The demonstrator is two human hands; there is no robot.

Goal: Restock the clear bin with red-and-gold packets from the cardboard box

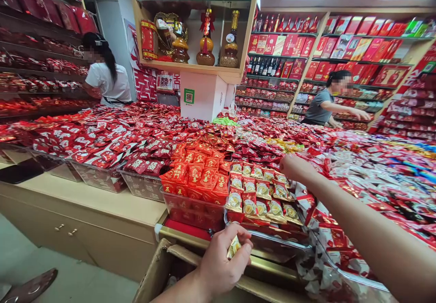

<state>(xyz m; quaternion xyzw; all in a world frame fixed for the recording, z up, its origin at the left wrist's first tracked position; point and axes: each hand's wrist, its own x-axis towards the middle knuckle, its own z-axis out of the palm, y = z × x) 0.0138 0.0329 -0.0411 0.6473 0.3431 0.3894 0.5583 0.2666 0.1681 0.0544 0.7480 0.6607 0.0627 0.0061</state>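
My left hand (226,260) is closed around a small gold-wrapped candy (234,247), above an open cardboard box (155,266). My right hand (297,169) reaches over the back right corner of a clear bin of red-and-gold wrapped candies (262,189). Its fingers are curled down among the packets, and whatever they grip is hidden. These candies lie in neat rows, with "DURIAN" legible on a wrapper. Left of them stands a bin of orange-red packets (200,171) with gold characters.
Clear bins of dark red packets (146,162) line the counter's left side. Red-and-white packets (337,239) fill a bin at the right. A white pillar (197,95) rises behind, under a display cabinet (190,67). Two people (107,76) stand beyond the counter by stocked shelves.
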